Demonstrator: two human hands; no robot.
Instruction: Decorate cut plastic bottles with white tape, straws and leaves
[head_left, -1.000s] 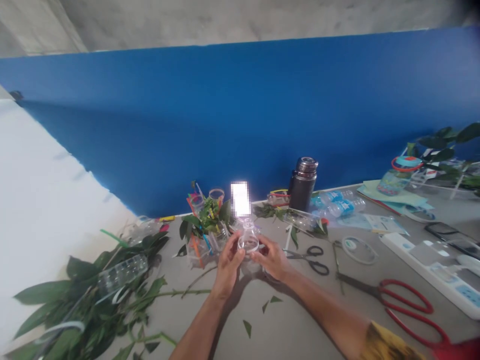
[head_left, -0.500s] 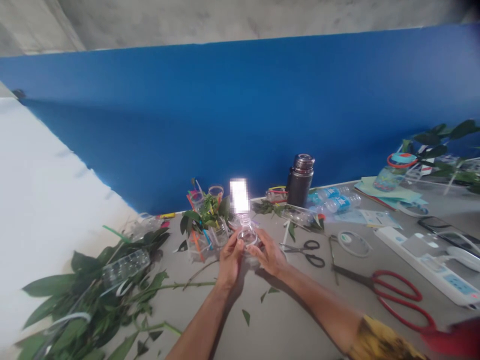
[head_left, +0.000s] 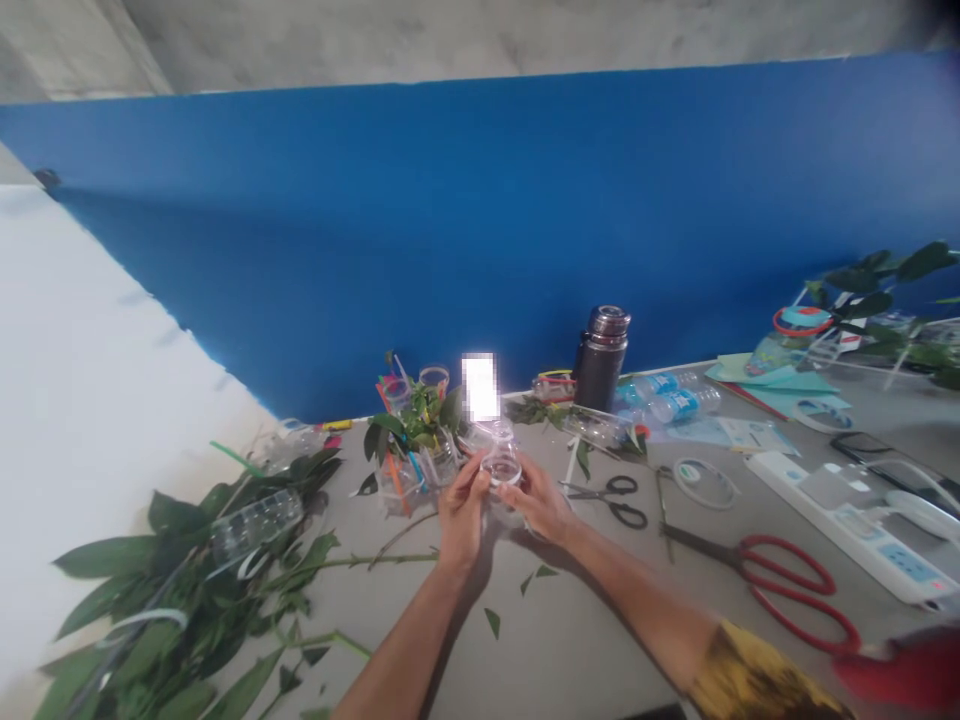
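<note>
My left hand (head_left: 462, 512) and my right hand (head_left: 540, 502) meet in front of me, both fingers wrapped around a transparent plastic bottle piece (head_left: 501, 468). Its upper part is hard to make out against a bright, pixelated white patch (head_left: 480, 387). Just left of my left hand stands a cluster of cut plastic bottles (head_left: 405, 482) holding green leaves and coloured straws. Black-handled scissors (head_left: 611, 500) lie to the right of my right hand, apart from it. Some of the bottle piece is hidden behind my fingers.
A grey table (head_left: 570, 640) carries scattered leaves, a leafy branch pile (head_left: 187, 590), a dark thermos (head_left: 600, 358), water bottles (head_left: 670, 402), red-handled shears (head_left: 787, 580), a tape ring (head_left: 703, 483) and a power strip (head_left: 847, 525). A blue wall (head_left: 450, 250) stands behind it.
My view has shifted slightly, so the table items sit a little higher and further left. My hands have drawn closer together around the bottle piece.
</note>
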